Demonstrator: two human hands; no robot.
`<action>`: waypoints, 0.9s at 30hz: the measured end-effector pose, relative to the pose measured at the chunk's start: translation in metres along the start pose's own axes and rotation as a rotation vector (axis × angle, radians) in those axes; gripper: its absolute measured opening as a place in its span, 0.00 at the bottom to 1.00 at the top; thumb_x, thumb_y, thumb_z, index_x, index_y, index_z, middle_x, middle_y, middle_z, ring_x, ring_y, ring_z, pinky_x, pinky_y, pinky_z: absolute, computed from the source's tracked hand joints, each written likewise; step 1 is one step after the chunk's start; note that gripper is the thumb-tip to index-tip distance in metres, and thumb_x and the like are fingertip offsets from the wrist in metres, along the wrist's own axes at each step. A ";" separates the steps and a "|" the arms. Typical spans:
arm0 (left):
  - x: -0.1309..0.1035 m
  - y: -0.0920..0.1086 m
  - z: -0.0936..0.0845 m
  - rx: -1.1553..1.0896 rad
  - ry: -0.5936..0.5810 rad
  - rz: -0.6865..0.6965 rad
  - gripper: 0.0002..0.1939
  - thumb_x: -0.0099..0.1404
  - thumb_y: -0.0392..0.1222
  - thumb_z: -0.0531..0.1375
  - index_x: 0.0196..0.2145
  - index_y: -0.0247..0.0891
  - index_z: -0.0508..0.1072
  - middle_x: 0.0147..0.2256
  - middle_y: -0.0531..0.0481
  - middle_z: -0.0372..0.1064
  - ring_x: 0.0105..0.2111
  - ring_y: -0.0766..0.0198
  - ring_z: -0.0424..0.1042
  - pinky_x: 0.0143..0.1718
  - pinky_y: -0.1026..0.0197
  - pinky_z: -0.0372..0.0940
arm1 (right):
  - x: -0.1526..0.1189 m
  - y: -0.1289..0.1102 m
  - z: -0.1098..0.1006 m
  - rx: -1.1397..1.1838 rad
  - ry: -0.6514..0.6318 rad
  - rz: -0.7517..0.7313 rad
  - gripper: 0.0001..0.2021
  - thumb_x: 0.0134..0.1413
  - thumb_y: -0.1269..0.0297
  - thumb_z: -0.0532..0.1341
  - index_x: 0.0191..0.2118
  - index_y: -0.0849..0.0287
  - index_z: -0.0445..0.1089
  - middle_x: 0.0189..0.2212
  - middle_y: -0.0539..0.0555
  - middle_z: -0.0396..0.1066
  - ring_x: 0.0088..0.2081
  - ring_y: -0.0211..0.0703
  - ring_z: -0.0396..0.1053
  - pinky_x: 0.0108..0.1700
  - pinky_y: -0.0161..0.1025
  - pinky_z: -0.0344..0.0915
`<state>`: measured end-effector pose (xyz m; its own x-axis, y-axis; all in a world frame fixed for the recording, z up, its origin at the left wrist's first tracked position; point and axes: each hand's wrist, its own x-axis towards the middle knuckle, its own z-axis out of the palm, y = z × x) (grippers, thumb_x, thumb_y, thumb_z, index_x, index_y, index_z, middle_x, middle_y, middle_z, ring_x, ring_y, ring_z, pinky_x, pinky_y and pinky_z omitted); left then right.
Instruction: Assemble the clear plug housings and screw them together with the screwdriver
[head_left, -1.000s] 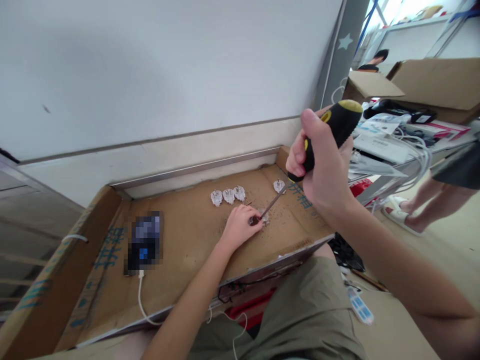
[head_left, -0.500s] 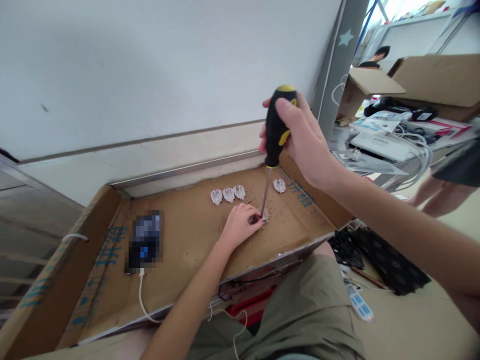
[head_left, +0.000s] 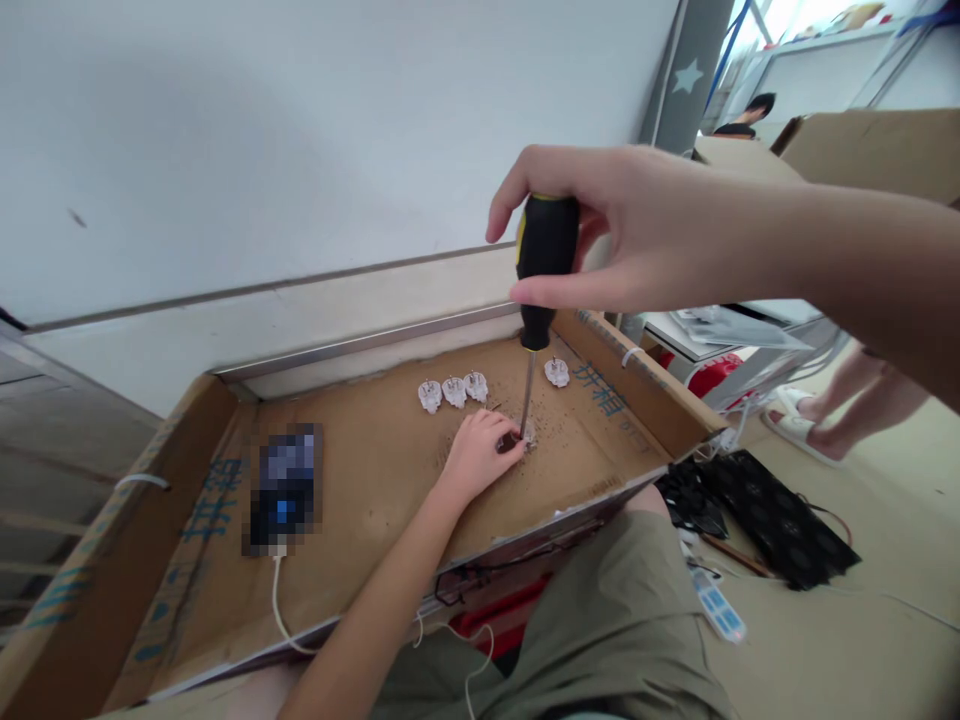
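Wrist level, right hand (head_left: 619, 225) loosely gripped a near-upright black-and-yellow screwdriver (head_left: 549, 245), left hand (head_left: 480, 452) pinching some mostly hidden whitish plastic piece (head_left: 530, 438).

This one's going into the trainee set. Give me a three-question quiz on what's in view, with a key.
1. Which tool do the fingers of the right hand have hold of?
2. True or false: in the picture, the white plug lying apart is to the right of the row of three white plugs.
3. Fill in the blank: the tool's tip comes down right by the fingertips of the ____ hand.

Key
1. A screwdriver, with a black and yellow handle.
2. True.
3. Left; the left hand is down on the cardboard.
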<state>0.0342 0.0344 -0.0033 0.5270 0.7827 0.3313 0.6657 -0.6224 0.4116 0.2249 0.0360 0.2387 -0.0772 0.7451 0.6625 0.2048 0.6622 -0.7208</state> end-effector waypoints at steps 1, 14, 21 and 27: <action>0.000 0.000 0.000 0.006 -0.001 0.004 0.07 0.62 0.44 0.57 0.30 0.41 0.71 0.35 0.51 0.73 0.40 0.59 0.66 0.43 0.56 0.60 | -0.002 0.000 0.000 -0.006 0.002 -0.007 0.14 0.55 0.52 0.59 0.39 0.56 0.60 0.24 0.45 0.62 0.31 0.32 0.65 0.32 0.30 0.62; 0.000 0.002 0.001 0.040 -0.012 0.004 0.07 0.63 0.44 0.56 0.30 0.40 0.71 0.34 0.50 0.72 0.40 0.58 0.67 0.45 0.55 0.57 | 0.035 -0.035 0.014 -0.959 -0.607 -0.178 0.17 0.33 0.55 0.72 0.24 0.57 0.65 0.08 0.38 0.48 0.11 0.26 0.38 0.15 0.34 0.35; 0.000 0.003 0.002 0.056 -0.012 0.000 0.07 0.63 0.44 0.56 0.29 0.40 0.69 0.34 0.50 0.72 0.40 0.58 0.66 0.43 0.55 0.58 | 0.041 -0.049 0.028 -1.097 -0.780 0.121 0.14 0.40 0.60 0.66 0.34 0.62 0.69 0.07 0.32 0.54 0.06 0.28 0.52 0.10 0.24 0.37; 0.000 0.002 0.002 0.052 -0.007 -0.005 0.07 0.63 0.43 0.56 0.29 0.40 0.69 0.33 0.50 0.72 0.40 0.58 0.66 0.42 0.55 0.58 | 0.035 -0.049 0.027 -1.088 -0.748 0.166 0.28 0.31 0.66 0.70 0.45 0.60 0.68 0.10 0.30 0.56 0.07 0.26 0.52 0.09 0.22 0.40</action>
<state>0.0368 0.0326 -0.0042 0.5276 0.7856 0.3232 0.6947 -0.6180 0.3682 0.1856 0.0318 0.2916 -0.4181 0.9064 0.0602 0.9073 0.4199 -0.0210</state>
